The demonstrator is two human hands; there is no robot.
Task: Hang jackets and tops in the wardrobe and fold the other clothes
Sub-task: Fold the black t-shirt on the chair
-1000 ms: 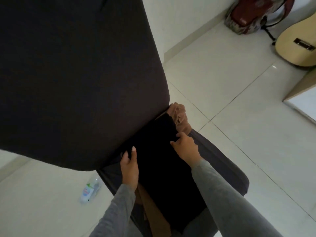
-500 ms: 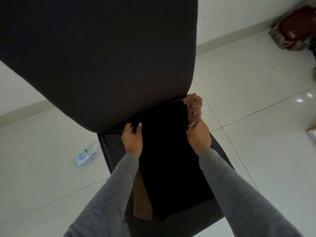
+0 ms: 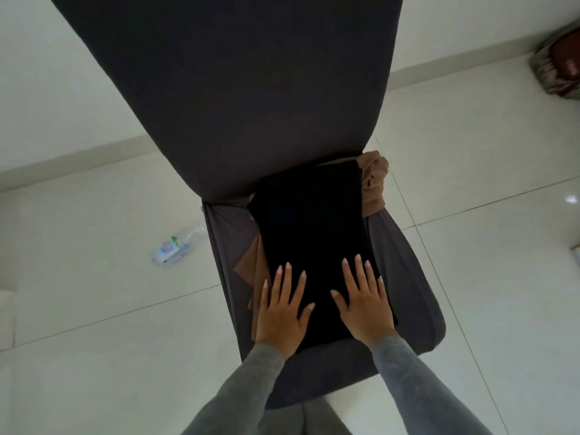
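A folded black garment [image 3: 309, 221] lies flat on the seat of a dark grey covered chair [image 3: 408, 277]. Under it a brown garment [image 3: 373, 180] sticks out at the far right corner and along the left side. My left hand [image 3: 284, 312] rests palm down on the near left part of the black garment, fingers spread. My right hand [image 3: 364, 304] lies flat on its near right part, fingers apart. Neither hand grips anything.
The chair's tall backrest [image 3: 244, 89] fills the upper middle of the view. A plastic bottle [image 3: 175, 244] lies on the white tiled floor left of the chair. A red patterned bag [image 3: 561, 67] sits by the wall at the far right.
Both hands slid from the far edge of the black garment back to its near end and now lie flat on it. The view has swung to face the chair squarely.
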